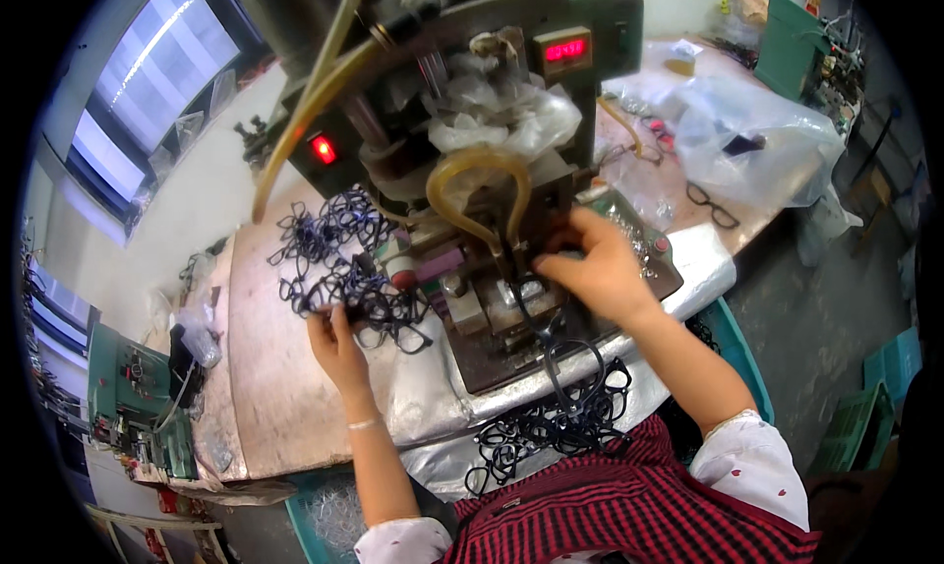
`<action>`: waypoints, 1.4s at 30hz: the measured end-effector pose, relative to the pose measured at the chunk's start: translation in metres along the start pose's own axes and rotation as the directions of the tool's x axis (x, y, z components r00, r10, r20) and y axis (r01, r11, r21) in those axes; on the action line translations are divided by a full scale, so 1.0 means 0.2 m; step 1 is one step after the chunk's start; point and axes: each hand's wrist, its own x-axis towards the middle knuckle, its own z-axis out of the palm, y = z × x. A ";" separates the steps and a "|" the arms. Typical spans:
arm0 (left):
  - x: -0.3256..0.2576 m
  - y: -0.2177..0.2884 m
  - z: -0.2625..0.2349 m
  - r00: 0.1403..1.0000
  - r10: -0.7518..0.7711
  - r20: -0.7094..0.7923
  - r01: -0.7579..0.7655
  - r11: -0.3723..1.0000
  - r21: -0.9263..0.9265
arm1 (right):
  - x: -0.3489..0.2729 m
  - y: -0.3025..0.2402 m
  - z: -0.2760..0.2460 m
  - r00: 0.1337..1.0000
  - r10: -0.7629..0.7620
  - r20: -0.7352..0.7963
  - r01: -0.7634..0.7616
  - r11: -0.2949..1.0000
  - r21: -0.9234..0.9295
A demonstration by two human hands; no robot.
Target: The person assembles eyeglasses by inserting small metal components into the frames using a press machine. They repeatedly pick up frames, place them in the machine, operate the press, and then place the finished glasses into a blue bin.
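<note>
My left hand [339, 353] is at the near edge of a tangled pile of dark eyeglass frames [339, 235], with its fingertips closed on the rim of one frame. My right hand [600, 269] is at the working head of a bench press machine [472, 220]. Its thumb and fingers are bent together in a pinch, and anything between them is too small to make out. Just below, a dark eyeglass frame [551, 353] hangs from the machine's metal fixture [506, 313], one arm running up into it. A looped yellowish tube [479, 161] hangs above the fixture.
Several dark frames [551, 426] lie on silvery sheeting before my red-checked apron. Beside my right hand, a tray [654, 254] holds small shiny parts. A plastic bag [747, 136] and loose glasses [712, 206] are at the right. Turquoise bins [737, 367] stand below the table's edge.
</note>
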 end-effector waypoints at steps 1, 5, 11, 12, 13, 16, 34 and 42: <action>-0.04 0.02 0.02 0.997 0.016 -0.082 -0.019 0.999 -0.042 | 0.00 -0.01 0.06 1.000 0.013 -0.001 -0.013 0.999 0.050; -0.20 0.20 0.13 0.989 0.022 -0.145 -0.055 0.972 -0.228 | -0.02 0.03 0.10 0.999 0.005 -0.041 0.002 0.985 0.171; -0.12 0.75 0.39 0.844 0.525 0.108 -0.475 0.826 -0.303 | -0.02 -0.09 0.12 0.977 0.196 0.085 -0.213 0.875 0.435; -0.12 0.77 0.45 0.891 0.441 0.112 -0.412 0.886 -0.212 | -0.03 -0.11 0.14 0.973 0.217 0.081 -0.229 0.854 0.467; -0.10 0.78 0.50 0.886 0.459 0.069 -0.430 0.867 -0.254 | -0.05 -0.13 0.13 0.968 0.243 0.068 -0.243 0.830 0.501; -0.16 0.75 0.46 0.864 0.491 0.107 -0.442 0.844 -0.303 | -0.17 -0.14 0.11 0.994 -0.102 -0.034 0.105 0.992 0.076; -0.32 0.61 0.65 0.263 0.787 0.558 -0.901 0.407 -0.149 | -0.08 0.48 -0.31 0.948 -0.147 -0.284 -0.066 0.780 -0.622; -0.52 0.55 0.47 0.481 0.701 0.526 -0.830 0.557 0.017 | -0.11 0.51 -0.22 0.940 0.012 -0.340 -0.129 0.938 -0.322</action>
